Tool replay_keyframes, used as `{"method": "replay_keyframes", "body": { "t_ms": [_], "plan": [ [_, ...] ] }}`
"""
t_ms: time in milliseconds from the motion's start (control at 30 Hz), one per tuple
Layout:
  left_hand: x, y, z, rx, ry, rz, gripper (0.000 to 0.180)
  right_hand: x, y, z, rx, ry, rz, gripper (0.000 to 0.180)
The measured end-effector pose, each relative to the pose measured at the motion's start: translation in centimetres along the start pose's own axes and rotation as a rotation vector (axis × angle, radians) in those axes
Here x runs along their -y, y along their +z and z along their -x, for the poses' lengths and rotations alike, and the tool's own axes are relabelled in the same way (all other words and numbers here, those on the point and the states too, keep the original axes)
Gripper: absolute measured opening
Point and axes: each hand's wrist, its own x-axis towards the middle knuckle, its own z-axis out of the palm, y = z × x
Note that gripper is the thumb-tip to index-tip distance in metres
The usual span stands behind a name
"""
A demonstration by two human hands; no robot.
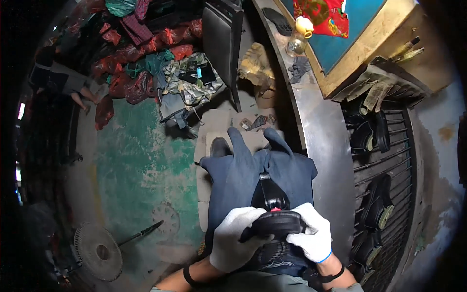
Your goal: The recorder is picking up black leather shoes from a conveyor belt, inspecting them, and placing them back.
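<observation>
Both hands wear white knit gloves and grip a black shoe sole (278, 223) with a ribbed edge, held over my lap. My left hand (238, 237) closes round its left end. At the right end, my right hand (311, 233) pinches it between thumb and fingers. Just beyond the sole is a shiny black shoe upper (275, 198), pointing away from me, with a small pink-red spot where the two meet. I cannot tell whether they are joined. A dark blue apron (233, 170) covers my legs underneath.
A metal bench edge (328, 146) runs along my right, beside a barred rack (384, 165) holding several black shoes (377, 202). A glass jar (297, 44) and a loose sole (277, 22) lie farther up. A fan (99, 250) stands left; a dark chair (224, 48) ahead.
</observation>
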Motion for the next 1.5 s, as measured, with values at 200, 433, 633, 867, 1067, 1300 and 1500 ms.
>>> {"method": "replay_keyframes", "body": {
  "t_ms": [200, 433, 633, 867, 1067, 1300, 1500],
  "plan": [
    [-0.8, -0.3, -4.4, 0.118, -0.374, -0.043, 0.058, 1.7, -0.1, -2.4, -0.096, 0.074, 0.746, 0.054],
    [0.3, -0.7, -4.6, 0.034, -0.020, -0.311, 0.041, 1.5, -1.3, -3.3, -0.142, -0.050, 0.817, 0.060],
    [-4.0, 2.3, 0.4, -0.082, -0.166, -0.208, 0.050, 0.0, 2.2, 1.2, -0.197, -0.400, 0.931, 0.061],
    [-8.6, 0.2, 4.6, -0.226, 0.080, 0.165, 0.101, 2.8, 3.5, 5.5, -0.254, -0.908, 0.894, 0.071],
    [-9.8, 0.2, 4.8, -0.214, -0.035, 0.104, 0.115, 2.0, 4.1, 6.7, -0.114, -0.789, 0.838, 0.063],
    [-9.0, -2.3, 5.5, -0.192, -0.184, -0.184, 0.104, 1.1, 4.1, 8.1, -0.060, -0.079, -0.066, 0.102],
    [-7.4, 0.3, 8.8, -0.006, 0.133, -0.294, 0.097, -0.1, 1.7, 6.8, -0.087, -0.029, -0.045, 0.058]
  ]
}}
